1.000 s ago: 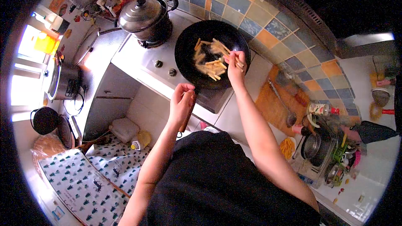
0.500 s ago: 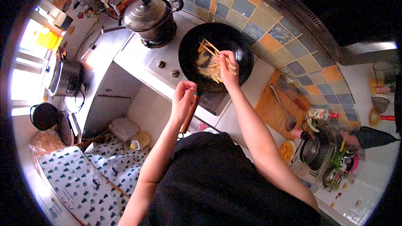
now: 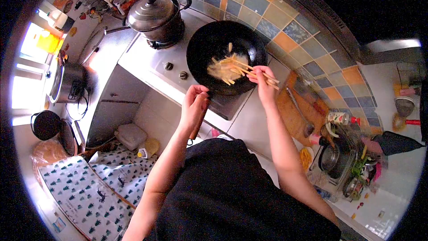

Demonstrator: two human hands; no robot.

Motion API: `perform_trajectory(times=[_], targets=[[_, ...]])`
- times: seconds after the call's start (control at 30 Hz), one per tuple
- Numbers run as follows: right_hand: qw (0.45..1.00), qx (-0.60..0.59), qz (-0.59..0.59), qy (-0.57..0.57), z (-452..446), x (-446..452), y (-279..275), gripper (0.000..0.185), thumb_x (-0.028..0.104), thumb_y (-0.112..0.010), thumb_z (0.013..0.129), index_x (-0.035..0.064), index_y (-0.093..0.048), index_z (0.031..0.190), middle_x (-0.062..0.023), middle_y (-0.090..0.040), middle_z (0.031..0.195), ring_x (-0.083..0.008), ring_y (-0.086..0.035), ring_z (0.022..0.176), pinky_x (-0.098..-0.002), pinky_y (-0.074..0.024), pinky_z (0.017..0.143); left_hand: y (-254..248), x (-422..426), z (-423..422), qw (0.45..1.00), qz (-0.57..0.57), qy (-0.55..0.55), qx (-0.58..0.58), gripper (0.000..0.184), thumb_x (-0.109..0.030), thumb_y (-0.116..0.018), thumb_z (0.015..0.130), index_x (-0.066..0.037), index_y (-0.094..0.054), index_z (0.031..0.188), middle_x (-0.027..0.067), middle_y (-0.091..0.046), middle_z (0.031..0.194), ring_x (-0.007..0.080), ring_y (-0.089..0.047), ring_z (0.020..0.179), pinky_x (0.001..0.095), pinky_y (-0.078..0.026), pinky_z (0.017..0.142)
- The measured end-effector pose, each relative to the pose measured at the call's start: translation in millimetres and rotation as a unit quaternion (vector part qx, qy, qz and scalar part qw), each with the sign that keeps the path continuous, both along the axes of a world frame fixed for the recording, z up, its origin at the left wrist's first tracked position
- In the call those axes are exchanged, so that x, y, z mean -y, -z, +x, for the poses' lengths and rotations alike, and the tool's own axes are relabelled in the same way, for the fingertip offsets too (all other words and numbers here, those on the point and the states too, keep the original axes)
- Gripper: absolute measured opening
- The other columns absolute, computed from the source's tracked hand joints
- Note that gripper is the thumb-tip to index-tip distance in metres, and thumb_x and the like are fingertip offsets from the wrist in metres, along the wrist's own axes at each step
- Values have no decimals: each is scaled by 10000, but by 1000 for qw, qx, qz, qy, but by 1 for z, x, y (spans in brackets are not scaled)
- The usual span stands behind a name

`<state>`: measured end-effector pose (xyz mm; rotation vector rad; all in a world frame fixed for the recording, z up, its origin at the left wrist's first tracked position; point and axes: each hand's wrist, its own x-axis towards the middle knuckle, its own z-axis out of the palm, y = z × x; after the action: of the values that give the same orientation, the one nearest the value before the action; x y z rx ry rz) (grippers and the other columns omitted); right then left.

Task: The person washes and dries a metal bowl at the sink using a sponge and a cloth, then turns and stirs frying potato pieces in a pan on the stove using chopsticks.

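Note:
My right hand (image 3: 265, 83) is closed around a pair of wooden chopsticks (image 3: 245, 68), held at the right rim of a black wok (image 3: 198, 47). The tips of the chopsticks are among pale yellow potato strips (image 3: 220, 68), which lie in bubbling oil at the bottom of the wok. One strip sits apart, higher up the bowl. Just over the wok's brown wooden handle (image 3: 199, 127) is my left hand (image 3: 194, 105), its fingers curled together with nothing visible in them. It partly hides the handle.
A lidded steel pot (image 3: 154, 15) stands on the other burner at the far left. Right of the stove lie a wooden board (image 3: 296, 107) and a ladle (image 3: 301, 114). Beyond are a bowl of potato strips (image 3: 306, 158) and a sink (image 3: 345, 156) holding a pan.
My right hand has moved right and slightly down with the chopsticks, from over the wok to its right rim. The strips have spread differently. My left hand now overlaps the handle more.

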<state>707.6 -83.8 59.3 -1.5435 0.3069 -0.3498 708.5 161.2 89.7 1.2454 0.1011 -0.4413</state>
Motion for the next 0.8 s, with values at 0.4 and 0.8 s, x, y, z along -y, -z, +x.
perform_trajectory(times=[0.4, 0.8], targets=[[965, -59, -223, -123, -49, 20, -32, 146, 147, -573, 868, 17, -630, 900, -67, -645, 830, -129, -612, 740, -244, -483, 649, -9, -4, -6, 999, 29, 25, 6, 93, -49, -462, 883, -38, -493, 970, -26, -454, 750, 36, -377, 576, 181, -318, 496], [990, 43, -135, -23, -19, 3, -16, 196, 170, -533, 902, 0, -614, 957, -70, -633, 852, -127, -623, 727, -248, -509, 650, -12, -10, -4, 996, 73, 11, 43, 117, -69, -471, 873, -43, -497, 984, -6, -496, 814, 40, -417, 614, 176, -348, 526]])
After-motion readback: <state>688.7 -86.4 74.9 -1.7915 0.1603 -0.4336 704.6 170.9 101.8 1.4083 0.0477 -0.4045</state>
